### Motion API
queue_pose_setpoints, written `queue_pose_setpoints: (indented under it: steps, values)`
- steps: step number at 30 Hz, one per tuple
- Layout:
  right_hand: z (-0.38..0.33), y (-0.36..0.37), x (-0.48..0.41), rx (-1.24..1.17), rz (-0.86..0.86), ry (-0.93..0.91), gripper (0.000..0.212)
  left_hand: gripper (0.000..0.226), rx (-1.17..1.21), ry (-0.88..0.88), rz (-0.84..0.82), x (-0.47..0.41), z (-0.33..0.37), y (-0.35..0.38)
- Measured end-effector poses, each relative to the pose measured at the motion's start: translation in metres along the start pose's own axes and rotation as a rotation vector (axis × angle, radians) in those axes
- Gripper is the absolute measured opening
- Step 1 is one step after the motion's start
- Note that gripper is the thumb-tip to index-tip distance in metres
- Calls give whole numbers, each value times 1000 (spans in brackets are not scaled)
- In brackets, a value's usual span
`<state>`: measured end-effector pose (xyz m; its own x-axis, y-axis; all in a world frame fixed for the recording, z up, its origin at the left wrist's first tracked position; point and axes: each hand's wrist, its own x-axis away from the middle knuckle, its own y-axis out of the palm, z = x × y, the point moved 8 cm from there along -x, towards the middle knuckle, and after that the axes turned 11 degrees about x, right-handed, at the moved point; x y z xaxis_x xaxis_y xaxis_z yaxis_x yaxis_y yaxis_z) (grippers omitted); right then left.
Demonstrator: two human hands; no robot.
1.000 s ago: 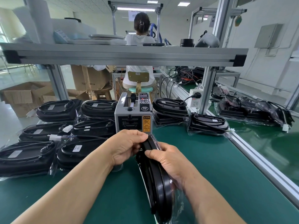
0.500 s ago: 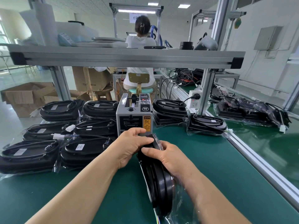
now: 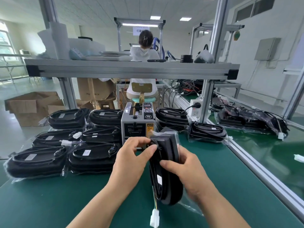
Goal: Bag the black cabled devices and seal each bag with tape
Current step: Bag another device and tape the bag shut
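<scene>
We see a bright, evenly lit hall: ceiling panels (image 3: 185, 19) and a strip lamp (image 3: 139, 25) glow overhead, and a window (image 3: 5, 41) at far left is blown out. Shadows on the bench (image 3: 65, 199) are soft. Straight frames bow toward the edges. The right hand (image 3: 189, 173) is slightly motion-blurred.

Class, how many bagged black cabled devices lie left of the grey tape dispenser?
6 bagged black cabled devices: two at the back, two in the middle, two nearest. Others may lie hidden underneath.
</scene>
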<state>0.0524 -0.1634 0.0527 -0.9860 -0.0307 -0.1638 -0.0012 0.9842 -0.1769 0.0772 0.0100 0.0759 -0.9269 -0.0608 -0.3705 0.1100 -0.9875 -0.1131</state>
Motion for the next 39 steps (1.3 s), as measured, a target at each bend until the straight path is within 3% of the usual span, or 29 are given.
queue_pose_setpoints:
  steps: [3, 7, 9, 11, 13, 17, 20, 23, 27, 28, 31, 33, 39]
  values:
    - [4, 7, 16, -126, 16, -94, 47, 18, 81, 130, 2, 12, 22, 6]
    - [1, 8, 32, -203, 0, -161, 54, 21, 107, 149, -43, 25, 27, 12]
    - [-6, -4, 39, -194, 102, -194, 61, 18, 82, 170, -72, 29, 30, 15]
    - [-21, -23, 45, -43, 290, -232, 68, 17, 36, 215, -84, 33, 38, 19]
    - [-40, -35, 48, 181, 425, -249, 59, 18, 13, 263, -83, 38, 43, 23]
    - [-66, -42, 46, 472, 503, -267, 23, 19, 17, 288, -90, 44, 45, 27]
    - [-75, -40, 46, 609, 529, -311, 18, 19, 13, 299, -73, 46, 45, 25]
    - [-76, -43, 49, 518, 578, -333, 13, 18, 2, 299, -71, 46, 46, 23]
    - [-55, -58, 50, 93, 661, -216, 8, 20, -40, 300, -99, 48, 46, 25]
    - [-48, -58, 50, -17, 643, -203, 5, 21, -43, 303, -105, 49, 46, 25]
    - [-29, -47, 48, -170, 500, -177, 53, 22, -15, 289, -113, 47, 44, 23]
    - [-18, -37, 44, -187, 391, -138, 67, 22, 11, 278, -112, 45, 42, 20]
    - [-20, -21, 35, -103, 176, -113, 53, 22, 70, 279, -204, 39, 42, 24]
